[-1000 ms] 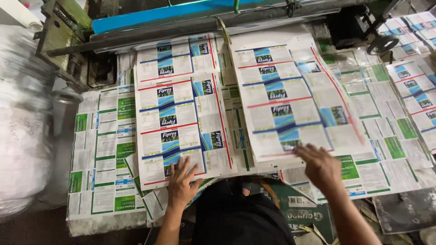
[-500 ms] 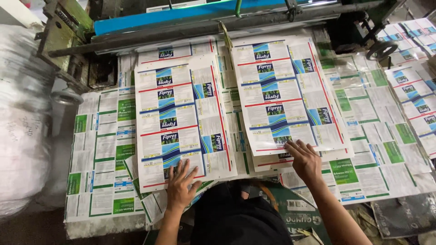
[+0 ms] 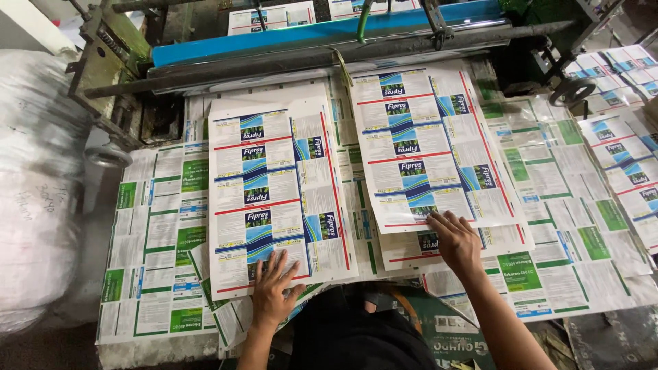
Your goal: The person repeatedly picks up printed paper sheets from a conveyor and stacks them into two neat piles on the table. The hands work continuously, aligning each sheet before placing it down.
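Note:
Two stacks of white printed label sheets with blue, red and green panels lie side by side on a table. My left hand rests flat, fingers spread, on the near edge of the left stack. My right hand lies with fingers apart on the near edge of the right stack, which sits farther back and overlaps more sheets underneath. Neither hand grips anything.
Green-and-white printed sheets cover the table beneath and to both sides. A machine with a blue roller and a dark bar runs across the back. A large white sack stands at the left. More label sheets lie at the far right.
My right hand has slid left along the near edge of the right stack, and that stack has shifted slightly left and back. My left hand has stayed on the left stack.

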